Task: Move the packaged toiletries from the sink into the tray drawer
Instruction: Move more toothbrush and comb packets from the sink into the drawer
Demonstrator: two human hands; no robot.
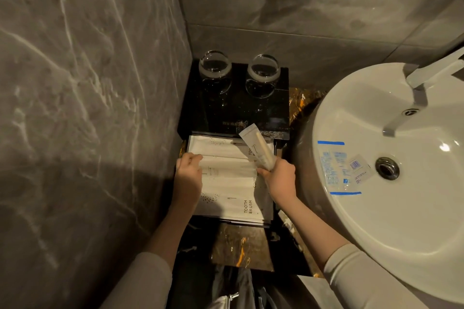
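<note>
The black tray drawer point(273, 218) is pulled open below a black box, and white toiletry packets point(226, 183) marked TOOTH BRUSH and COMB lie flat in it. My right hand point(278, 178) grips a long white packet point(256, 148) that tilts up over the drawer's back right part. My left hand point(188, 173) rests on the packets at the drawer's left side, fingers pressing them. In the white sink point(376, 221) lie clear plastic packets with blue print point(336, 168) and a small sachet point(359, 165) beside the drain.
Two upturned glasses point(215, 68) point(263, 71) stand on the black box top point(233, 108). A grey marble wall point(88, 108) runs close on the left. The tap point(421, 83) overhangs the sink. Dark marbled counter point(241, 246) lies in front of the drawer.
</note>
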